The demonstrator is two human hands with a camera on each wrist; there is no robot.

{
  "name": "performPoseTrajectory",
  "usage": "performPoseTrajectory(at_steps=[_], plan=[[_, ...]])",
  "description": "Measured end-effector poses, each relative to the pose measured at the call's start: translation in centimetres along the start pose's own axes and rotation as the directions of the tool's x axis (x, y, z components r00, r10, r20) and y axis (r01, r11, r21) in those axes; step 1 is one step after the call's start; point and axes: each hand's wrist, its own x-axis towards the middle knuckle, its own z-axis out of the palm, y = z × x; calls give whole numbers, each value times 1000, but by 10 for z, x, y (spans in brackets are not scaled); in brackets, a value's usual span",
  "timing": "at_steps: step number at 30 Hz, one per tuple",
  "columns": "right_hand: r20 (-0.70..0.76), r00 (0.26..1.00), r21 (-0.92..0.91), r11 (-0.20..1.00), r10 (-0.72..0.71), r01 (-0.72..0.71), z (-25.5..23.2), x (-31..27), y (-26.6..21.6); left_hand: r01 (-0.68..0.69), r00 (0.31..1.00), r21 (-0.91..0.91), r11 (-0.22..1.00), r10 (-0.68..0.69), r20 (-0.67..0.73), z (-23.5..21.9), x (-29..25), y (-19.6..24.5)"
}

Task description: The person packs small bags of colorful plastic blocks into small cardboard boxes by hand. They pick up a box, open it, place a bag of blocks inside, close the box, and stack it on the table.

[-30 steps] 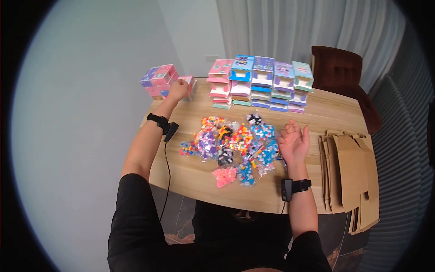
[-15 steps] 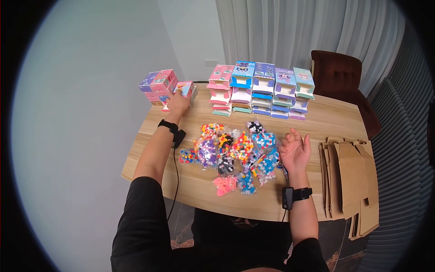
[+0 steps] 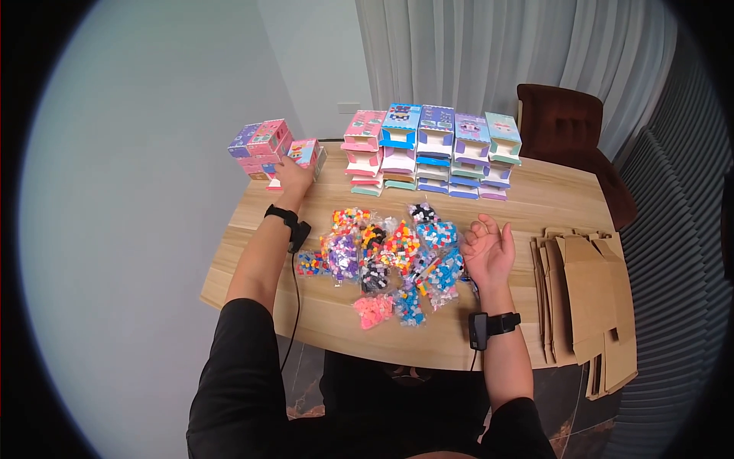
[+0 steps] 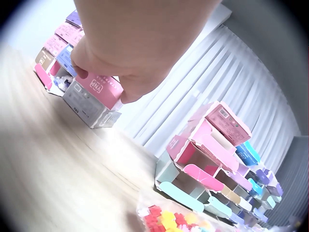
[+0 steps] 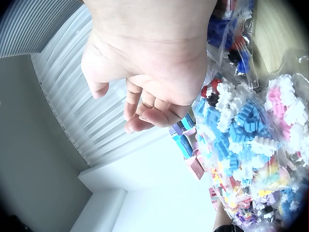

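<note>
My left hand (image 3: 294, 177) is at the back left of the table, gripping a small pink box (image 3: 304, 151) from above. In the left wrist view the thumb and fingers span the pink top of this box (image 4: 99, 88); its grey side faces the camera. An open pink flap (image 4: 42, 76) with a clear plastic bag (image 4: 63, 82) behind it shows just left of it. Beside it stands a stack of closed pink and purple boxes (image 3: 260, 141). Palm up, my right hand (image 3: 489, 256) holds nothing, its fingers loosely bent beside the bags of colourful small bricks (image 3: 402, 243).
Open, emptied-looking boxes (image 3: 436, 145) in pink, blue, purple and mint stand stacked in columns at the back. Flattened brown cartons (image 3: 592, 291) lie at the right edge. A brown chair (image 3: 562, 122) stands behind the table (image 3: 252, 264). Cables run from both wrist cameras.
My left hand has come slightly nearer and lower over the pink box, whose printed top now shows more. My right hand stays palm up by the bags. The head view has shifted a little.
</note>
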Motion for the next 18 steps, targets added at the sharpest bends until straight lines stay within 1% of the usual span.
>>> performPoseTrajectory(at_steps=[2,6,8,11,14,17,18], plan=[[8,1000,5,1000,5,-5,0,-1,0,-13,999,-64,998,11,-42,4,-2,0],[-3,1000,0,1000,2,-2,1,0,0,3,1000,-46,999,-3,-19,9,5,-6],[9,1000,11,1000,1,-1,0,0,-1,-12,1000,-41,999,12,-7,0,1,-5],[21,1000,7,1000,3,-3,-1,0,-1,-91,996,-96,991,91,-5,-18,-8,-8],[21,1000,11,1000,10,-11,-1,-1,-1,-114,993,-174,978,118,15,-39,-20,-20],[23,1000,22,1000,15,-15,0,0,0,-164,977,-379,911,204,67,-69,-41,-40],[24,1000,25,1000,16,-17,0,-1,-1,-124,979,-445,887,181,89,-93,-61,-36]])
